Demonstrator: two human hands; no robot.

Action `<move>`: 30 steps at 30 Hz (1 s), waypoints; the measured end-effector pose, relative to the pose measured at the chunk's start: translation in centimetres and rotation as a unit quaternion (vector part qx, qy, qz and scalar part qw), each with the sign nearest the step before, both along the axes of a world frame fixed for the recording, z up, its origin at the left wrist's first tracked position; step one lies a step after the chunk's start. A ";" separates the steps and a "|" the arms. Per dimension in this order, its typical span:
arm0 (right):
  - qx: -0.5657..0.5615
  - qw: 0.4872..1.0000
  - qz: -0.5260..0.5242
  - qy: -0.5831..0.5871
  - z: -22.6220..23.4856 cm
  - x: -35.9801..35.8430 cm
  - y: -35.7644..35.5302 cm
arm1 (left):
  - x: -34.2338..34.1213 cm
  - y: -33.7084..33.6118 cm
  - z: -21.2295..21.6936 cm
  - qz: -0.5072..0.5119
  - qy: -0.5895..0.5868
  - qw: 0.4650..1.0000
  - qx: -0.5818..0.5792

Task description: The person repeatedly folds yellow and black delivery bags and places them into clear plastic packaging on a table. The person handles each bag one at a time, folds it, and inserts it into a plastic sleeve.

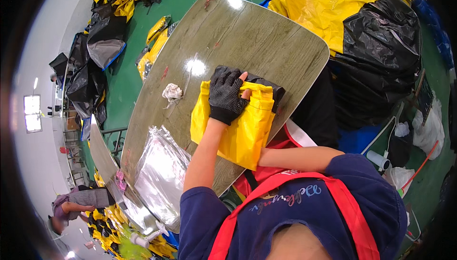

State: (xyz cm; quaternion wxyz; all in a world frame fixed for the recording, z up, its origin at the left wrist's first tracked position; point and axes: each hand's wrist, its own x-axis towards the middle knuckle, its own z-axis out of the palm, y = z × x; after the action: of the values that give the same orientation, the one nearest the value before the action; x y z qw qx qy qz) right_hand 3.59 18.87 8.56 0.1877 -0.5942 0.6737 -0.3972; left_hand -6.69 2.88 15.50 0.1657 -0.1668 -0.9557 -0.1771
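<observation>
A folded yellow and black plastic sheet lies on the wood-patterned tabletop, its yellow part hanging over the near edge. My left hand, in a black dotted glove with bare thumb and index fingertips, is closed on the sheet's upper part, where the black layer shows beyond the yellow. From the right, my right forearm runs in behind the hanging yellow part. That sheet hides my right hand and its fingers.
Clear plastic bags lie stacked at the table's near left, with a crumpled white scrap farther up. A large yellow and black sheet pile stands at the right. More packed bundles lie on the green floor. Another person is at far left.
</observation>
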 end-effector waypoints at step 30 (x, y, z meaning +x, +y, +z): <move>-0.188 0.977 -0.091 0.053 5.0 -16.4 7.1 | 7.0 -7.1 -2.2 -0.135 -0.355 0.541 0.750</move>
State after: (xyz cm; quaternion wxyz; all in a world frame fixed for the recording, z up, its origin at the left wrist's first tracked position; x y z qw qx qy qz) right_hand -12.84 25.97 13.52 -0.0002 -0.5757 0.6470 -0.4999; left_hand 0.30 -4.20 13.31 -0.1489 -0.0322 -0.4207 -0.8943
